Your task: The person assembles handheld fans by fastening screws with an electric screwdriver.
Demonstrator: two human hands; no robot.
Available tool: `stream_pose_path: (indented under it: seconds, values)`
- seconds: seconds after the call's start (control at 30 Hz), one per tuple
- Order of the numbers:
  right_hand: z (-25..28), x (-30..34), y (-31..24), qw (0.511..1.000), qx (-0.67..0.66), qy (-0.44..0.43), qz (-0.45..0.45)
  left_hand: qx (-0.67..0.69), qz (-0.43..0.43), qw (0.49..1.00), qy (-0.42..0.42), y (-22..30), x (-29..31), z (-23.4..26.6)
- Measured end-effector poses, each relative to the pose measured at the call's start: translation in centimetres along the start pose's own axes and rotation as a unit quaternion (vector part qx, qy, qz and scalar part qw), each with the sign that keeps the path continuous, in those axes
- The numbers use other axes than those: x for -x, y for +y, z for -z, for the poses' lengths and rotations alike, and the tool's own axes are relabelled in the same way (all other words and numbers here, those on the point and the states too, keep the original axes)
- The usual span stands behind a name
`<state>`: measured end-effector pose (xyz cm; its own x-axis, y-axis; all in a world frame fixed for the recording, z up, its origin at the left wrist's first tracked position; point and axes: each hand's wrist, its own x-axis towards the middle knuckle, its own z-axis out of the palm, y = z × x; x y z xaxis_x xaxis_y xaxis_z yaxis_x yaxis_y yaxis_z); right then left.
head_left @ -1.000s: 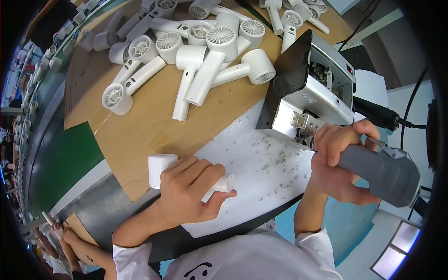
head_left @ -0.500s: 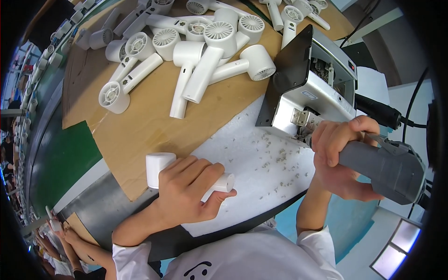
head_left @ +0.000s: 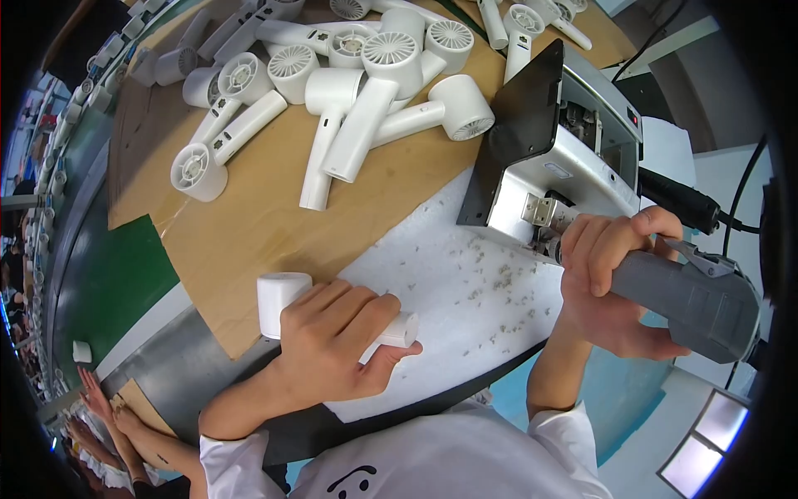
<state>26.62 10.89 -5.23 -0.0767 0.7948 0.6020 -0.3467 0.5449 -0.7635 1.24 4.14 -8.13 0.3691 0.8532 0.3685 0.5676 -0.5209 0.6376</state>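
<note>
My left hand (head_left: 337, 337) is closed round the handle of a white handheld fan (head_left: 281, 301). The fan's round head points left and its handle end shows past my thumb, above the white foam sheet. On the right, my right hand (head_left: 611, 283) grips a grey powered screwdriver (head_left: 686, 299). Its front end is at the outlet of a silver and black screw feeder (head_left: 573, 179); my fingers and the feeder partly hide the tip. Whether the tip holds a screw, I cannot tell.
Several white handheld fans (head_left: 391, 58) lie heaped on brown cardboard (head_left: 241, 258). Small screws (head_left: 503, 287) are scattered over the white sheet (head_left: 432, 349). A green conveyor belt (head_left: 125, 283) runs along the left, with a co-worker's hand (head_left: 96, 395) and a white part (head_left: 81, 351) beside it. Black cables hang at right.
The co-worker's hand at lower left has let go of a white part, which now sits on the green belt. My own hands have hardly moved; the view shifts slightly.
</note>
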Motion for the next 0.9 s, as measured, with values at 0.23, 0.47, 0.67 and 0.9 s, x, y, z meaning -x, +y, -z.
stream_pose_path:
  seconds: [0.23, 0.47, 0.67, 0.9]
  values:
    - [0.2, -0.2, -1.0, 0.999, 0.013, -0.038, 0.015, -0.003, 0.002, 1.000, -0.005, 0.1, 0.0, 0.1]
    - [-0.1, 0.0, -0.3, 1.000, -0.002, 0.006, -0.007, -0.006, 0.003, 1.000, -0.008, 0.0, 0.1, 0.0]
    - [-0.7, -1.3, 0.1, 0.996, -0.002, 0.045, -0.083, 0.000, -0.007, 1.000, 0.006, -0.1, 0.1, -0.1]
    - [-3.0, 1.7, -1.7, 0.988, -0.115, 0.065, -0.080, 0.025, -0.014, 0.999, 0.039, 0.2, 0.1, -0.3]
